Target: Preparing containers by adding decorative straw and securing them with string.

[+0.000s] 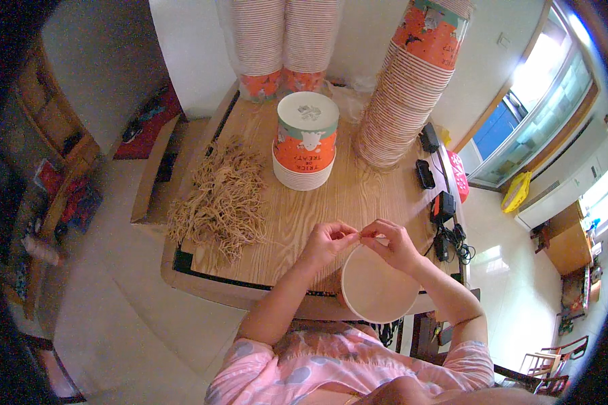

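My left hand (328,241) and my right hand (390,246) meet fingertip to fingertip over the far rim of an open paper bucket (380,289). Both are closed in a pinch; whatever lies between the fingers is too small to make out. The bucket's pale inside faces up, at the table's front edge close to my body. To the left on the table lies a loose heap of tan paper cords (226,196). Beyond my hands stands a short upside-down stack of orange and green printed paper buckets (306,145), its pale base on top.
Tall plastic-wrapped stacks of buckets stand at the back (257,47) and back right (405,88) of the wood-grain table (344,209). Black adapters with cables (446,223) lie along the right edge. A cardboard box (157,172) sits left of the table.
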### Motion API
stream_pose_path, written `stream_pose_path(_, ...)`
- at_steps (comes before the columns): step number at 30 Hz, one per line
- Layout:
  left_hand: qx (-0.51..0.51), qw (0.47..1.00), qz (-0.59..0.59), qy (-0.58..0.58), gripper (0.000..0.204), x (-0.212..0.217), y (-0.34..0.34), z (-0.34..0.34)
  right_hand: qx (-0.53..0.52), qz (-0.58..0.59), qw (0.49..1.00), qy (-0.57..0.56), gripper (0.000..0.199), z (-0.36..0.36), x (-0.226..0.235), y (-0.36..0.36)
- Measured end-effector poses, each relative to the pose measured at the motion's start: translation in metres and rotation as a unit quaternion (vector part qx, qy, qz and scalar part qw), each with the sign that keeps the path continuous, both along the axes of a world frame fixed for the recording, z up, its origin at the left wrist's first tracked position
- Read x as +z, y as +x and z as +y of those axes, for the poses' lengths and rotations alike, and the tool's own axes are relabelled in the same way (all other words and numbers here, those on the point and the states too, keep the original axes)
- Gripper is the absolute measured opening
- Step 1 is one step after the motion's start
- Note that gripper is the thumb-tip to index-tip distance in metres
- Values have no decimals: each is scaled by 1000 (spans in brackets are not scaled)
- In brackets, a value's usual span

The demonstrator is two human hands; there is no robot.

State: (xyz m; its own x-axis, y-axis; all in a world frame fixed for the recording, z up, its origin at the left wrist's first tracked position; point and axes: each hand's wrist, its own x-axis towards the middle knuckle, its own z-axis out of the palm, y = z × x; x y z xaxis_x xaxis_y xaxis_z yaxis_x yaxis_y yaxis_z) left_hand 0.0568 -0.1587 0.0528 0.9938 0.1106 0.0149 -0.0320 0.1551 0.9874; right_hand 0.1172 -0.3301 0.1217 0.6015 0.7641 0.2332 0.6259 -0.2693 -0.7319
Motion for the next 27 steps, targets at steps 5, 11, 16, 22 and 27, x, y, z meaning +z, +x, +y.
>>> stream_pose_path(5, -5, 999, 18, -30, 14, 13, -5, -1, -23, 15, 999, -23, 10, -1, -2, 1)
stream_pose_path(11, -4, 999, 33, -3, 14, 10, -4, 2, -21, 4, 999, -25, 8, 1, 3, -2)
stream_pose_path(16, 25, 997, -46, 56, 14, 7, -5, -1, -20, 15, 999, -23, 8, 2, 0, -1)
stream_pose_path(22, 49, 992, -20, 115, 10, 17, -10, -2, -19, 6, 999, -25, 9, 2, 0, -1)
stream_pose_path(27, 73, 993, -39, 84, 8, -4, -13, 14, -28, 10, 999, -23, 11, 1, -1, -1)
